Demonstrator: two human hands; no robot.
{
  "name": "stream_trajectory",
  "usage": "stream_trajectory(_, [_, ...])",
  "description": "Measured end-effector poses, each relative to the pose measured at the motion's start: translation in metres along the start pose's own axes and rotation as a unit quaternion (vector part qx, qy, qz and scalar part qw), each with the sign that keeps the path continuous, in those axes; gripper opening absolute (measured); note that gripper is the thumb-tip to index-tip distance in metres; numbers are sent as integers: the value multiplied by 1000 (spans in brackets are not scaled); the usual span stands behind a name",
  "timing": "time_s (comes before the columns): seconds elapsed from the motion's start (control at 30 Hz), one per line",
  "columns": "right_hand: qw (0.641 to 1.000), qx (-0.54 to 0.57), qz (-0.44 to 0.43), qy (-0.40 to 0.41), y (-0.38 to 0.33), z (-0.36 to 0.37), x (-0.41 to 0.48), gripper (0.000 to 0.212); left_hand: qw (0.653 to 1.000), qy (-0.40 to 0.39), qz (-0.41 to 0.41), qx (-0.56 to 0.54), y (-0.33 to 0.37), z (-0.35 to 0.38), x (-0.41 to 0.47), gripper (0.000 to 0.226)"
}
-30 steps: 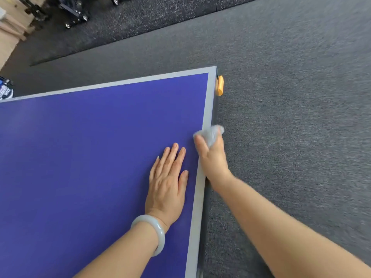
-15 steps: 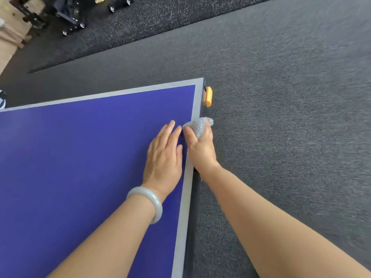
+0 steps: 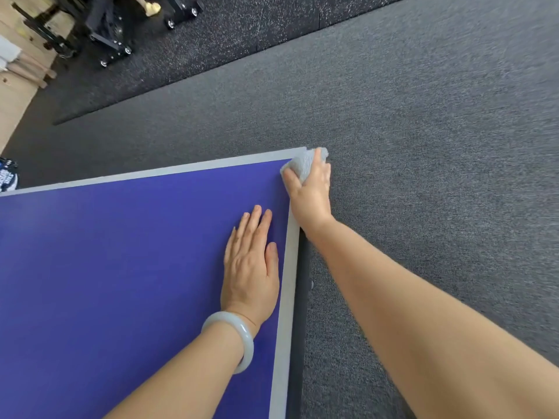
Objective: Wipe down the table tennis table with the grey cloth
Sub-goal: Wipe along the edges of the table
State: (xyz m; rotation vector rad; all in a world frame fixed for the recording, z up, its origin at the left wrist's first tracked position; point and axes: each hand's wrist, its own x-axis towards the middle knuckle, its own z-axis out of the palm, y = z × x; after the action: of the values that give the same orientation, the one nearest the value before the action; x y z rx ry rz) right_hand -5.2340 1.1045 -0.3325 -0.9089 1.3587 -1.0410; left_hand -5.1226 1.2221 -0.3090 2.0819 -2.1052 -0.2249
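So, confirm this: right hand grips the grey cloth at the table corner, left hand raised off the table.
Wrong on the left hand: it lies flat on the table, not raised. The right hand does grip the cloth at the corner. The head view shows it.

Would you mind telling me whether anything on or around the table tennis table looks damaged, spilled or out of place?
Nothing stands out. The right hand grips the grey cloth at the corner of the table tennis table, the left hand lies flat on the blue surface, and no spill or damage shows.
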Motion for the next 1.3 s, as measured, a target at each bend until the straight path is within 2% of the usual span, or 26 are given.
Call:
stream_trajectory(0.17, [999,25,-26,-6,18,1,-49,76,1000,1,3,5,1,0,-1,58])
stream_trajectory(0.27, [999,12,-13,-41,35,-2,-82,77,1000,3,5,13,0,0,-1,58])
stream_trajectory(0.33, [999,-16,6,-42,30,-2,-59,80,1000,4,7,12,1,0,-1,57])
stream_trajectory(0.5, [997,-60,43,21,-14,-3,27,79,1000,0,5,12,1,-1,-1,56])
stream_trajectory(0.57, [999,-37,31,24,-12,-1,23,75,1000,0,5,15,1,-2,-1,56])
stream_trajectory(0.67, [1000,7,25,10,10,5,-27,77,1000,2,5,17,1,-1,-1,57])
stream_trajectory(0.77, [997,8,78,-26,31,6,-76,82,1000,-2,7,20,0,-1,0,57])
stream_trajectory(0.83, [993,9,112,-41,27,4,-63,83,1000,-2,7,19,0,-1,1,57])
stream_trajectory(0.97, [977,49,205,9,-4,2,0,81,1000,-2,2,13,1,-1,0,56])
stream_trajectory(1.03, [975,39,218,14,-6,5,2,84,1000,-6,1,16,1,-1,0,56])
stream_trajectory(1.1, [979,21,203,7,3,5,-21,80,1000,-9,1,22,2,-2,0,57])
stream_trajectory(1.2, [984,55,170,-1,31,6,-94,61,1000,-9,-3,22,2,-2,0,59])
stream_trajectory(1.3, [986,52,149,-46,45,2,-139,54,1000,-7,-10,13,3,-2,1,59])
